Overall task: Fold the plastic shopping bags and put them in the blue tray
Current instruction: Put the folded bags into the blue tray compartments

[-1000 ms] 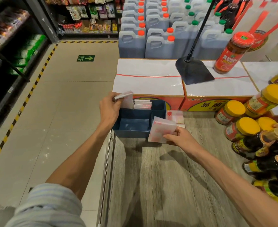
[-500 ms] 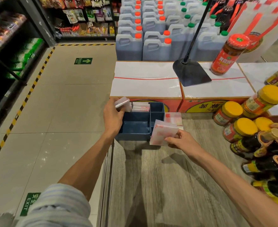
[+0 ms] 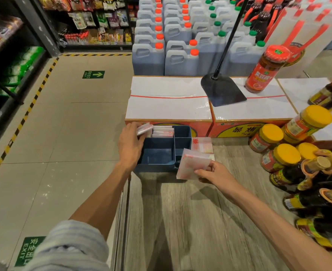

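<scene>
We see the left hand [image 3: 131, 141] pinching a folded bag [image 3: 144, 129] at the far left corner of the blue tray [image 3: 159, 167]; its fingertips are hidden behind the bag. Folded bags [image 3: 162, 131] stand in the tray's far compartment. The right hand [image 3: 216, 173] grips another folded bag [image 3: 193, 164], which covers the tray's near right corner. Behind it, a flat bag [image 3: 202, 144] lies half hidden on the wooden table [image 3: 200, 222].

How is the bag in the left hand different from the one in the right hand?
The left hand pinches a small, tightly folded bag over the blue tray's far compartment; the right hand holds a larger, flatter bag beside the tray's near corner. Both are translucent white with red print.
</scene>
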